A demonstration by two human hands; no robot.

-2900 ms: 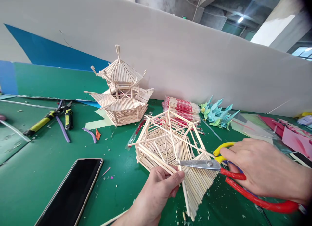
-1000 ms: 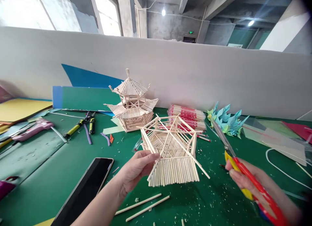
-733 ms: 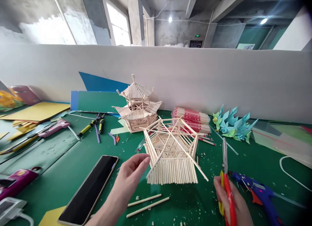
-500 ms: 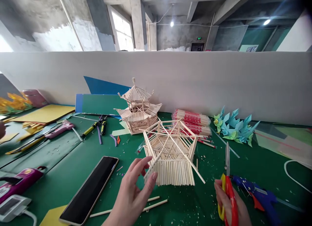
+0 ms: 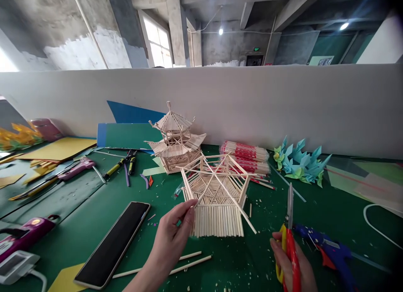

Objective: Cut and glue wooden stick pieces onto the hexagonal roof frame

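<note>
My left hand (image 5: pixel 173 233) pinches the lower end of a thin wooden stick (image 5: pixel 204 190) that slants across the front of a stick-built frame (image 5: pixel 218 221). Slats cover the frame's front side, and a second long stick crosses the first and juts out past the lower right corner. Off to the right, my right hand (image 5: pixel 304 269) grips scissors (image 5: pixel 293 256) with red and yellow handles, blades pointing up and apparently closed. Two loose sticks (image 5: pixel 190 264) lie on the table by my left forearm. Behind the frame stands a two-tiered stick pagoda (image 5: pixel 176 147).
A blue glue gun (image 5: pixel 330 245) lies beside the scissors. Left of my hand is a phone (image 5: pixel 113 243); pliers (image 5: pixel 124 164) lie farther back. Stick bundles (image 5: pixel 245 155) and blue folded-paper leaves (image 5: pixel 300 159) sit near the grey partition (image 5: pixel 220 103).
My left fingers, apart half a second ago, have closed on the end of the slanting stick. The scissors stay in my right hand; the whole view has shifted slightly.
</note>
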